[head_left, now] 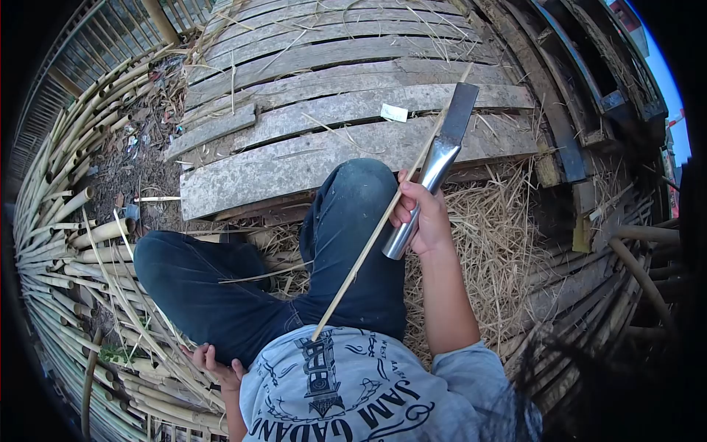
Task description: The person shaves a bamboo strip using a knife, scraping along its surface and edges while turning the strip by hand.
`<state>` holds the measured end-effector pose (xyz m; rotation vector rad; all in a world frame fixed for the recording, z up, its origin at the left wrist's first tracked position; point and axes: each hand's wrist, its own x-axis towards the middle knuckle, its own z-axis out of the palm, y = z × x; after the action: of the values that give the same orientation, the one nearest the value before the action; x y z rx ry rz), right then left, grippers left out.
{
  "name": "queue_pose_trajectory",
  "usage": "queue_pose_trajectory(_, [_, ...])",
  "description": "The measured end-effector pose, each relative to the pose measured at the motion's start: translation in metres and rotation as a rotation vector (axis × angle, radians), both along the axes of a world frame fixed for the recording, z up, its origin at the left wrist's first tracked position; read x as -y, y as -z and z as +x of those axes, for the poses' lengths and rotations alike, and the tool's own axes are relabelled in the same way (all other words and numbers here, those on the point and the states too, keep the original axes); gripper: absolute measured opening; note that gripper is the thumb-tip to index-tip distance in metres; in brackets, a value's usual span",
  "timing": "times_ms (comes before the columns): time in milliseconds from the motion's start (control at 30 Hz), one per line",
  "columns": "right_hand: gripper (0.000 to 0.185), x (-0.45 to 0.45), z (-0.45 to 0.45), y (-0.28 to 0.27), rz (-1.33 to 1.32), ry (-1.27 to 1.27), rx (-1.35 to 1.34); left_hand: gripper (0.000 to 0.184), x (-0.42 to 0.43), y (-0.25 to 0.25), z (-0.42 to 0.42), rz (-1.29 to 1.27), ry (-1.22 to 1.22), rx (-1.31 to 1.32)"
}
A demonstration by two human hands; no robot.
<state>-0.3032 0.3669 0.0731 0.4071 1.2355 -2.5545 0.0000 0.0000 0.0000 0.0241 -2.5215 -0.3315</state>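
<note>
Head view: right hand (426,217) closed on metal-handled knife (442,153) plus thin bamboo strip (367,249); strip runs from shirt (346,383), near, toward slatted platform (309,158), far right. Left hand (216,367) half-curled, near left, beside long slivers (151,328); can't tell if gripping any.

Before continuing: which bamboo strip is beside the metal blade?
The long strip in the right hand; strips near the left hand are away from the blade.

Soft, even daylight with faint shadows — fisheye curvature bends the edges, corners going black.
</note>
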Motion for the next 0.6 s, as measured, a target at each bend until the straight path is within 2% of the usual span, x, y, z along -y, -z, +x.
queue_pose_trajectory(67, [0.017, 0.003, 0.006, -0.004, 0.035, 0.039, -0.009, 0.039, -0.016, -0.043, -0.053, 0.022, -0.034, -0.004])
queue_pose_trajectory(133, [0.016, 0.01, 0.005, -0.01, 0.063, 0.068, 0.012, 0.033, -0.029, -0.07, -0.118, 0.532, -0.025, -0.057])
queue_pose_trajectory(200, [0.015, 0.016, 0.003, -0.011, 0.072, 0.107, 0.026, 0.037, -0.057, -0.105, -0.18, 0.85, 0.283, 0.325])
queue_pose_trajectory(267, [0.016, 0.02, 0.004, -0.014, 0.1, 0.126, 0.007, 0.056, -0.089, -0.109, -0.222, 1.112, 0.577, 0.765])
queue_pose_trajectory(333, [0.018, 0.023, 0.004, -0.015, 0.159, 0.144, 0.003, 0.051, -0.114, -0.103, -0.245, 1.273, 0.824, 1.316])
queue_pose_trajectory(367, [0.018, 0.023, 0.006, -0.017, 0.167, 0.164, -0.005, 0.038, -0.125, -0.097, -0.251, 1.492, 0.762, 1.592])
queue_pose_trajectory(433, [0.018, 0.023, 0.008, -0.022, 0.228, 0.142, 0.056, 0.023, -0.132, -0.086, -0.258, 1.527, 0.659, 1.853])
queue_pose_trajectory(467, [0.025, 0.018, 0.009, -0.023, 0.28, 0.116, 0.042, 0.023, -0.134, -0.085, -0.259, 1.525, 0.673, 1.852])
queue_pose_trajectory(533, [0.039, 0.003, 0.018, -0.016, 0.447, 0.066, 0.025, 0.025, -0.132, -0.084, -0.261, 1.526, 0.632, 1.657])
queue_pose_trajectory(567, [0.044, -0.003, 0.023, -0.011, 0.581, 0.043, -0.006, 0.032, -0.131, -0.077, -0.261, 1.183, 0.788, 1.453])
queue_pose_trajectory(600, [0.044, -0.005, 0.029, -0.011, 0.584, 0.031, -0.014, 0.035, -0.131, -0.08, -0.264, 1.282, 0.743, 1.542])
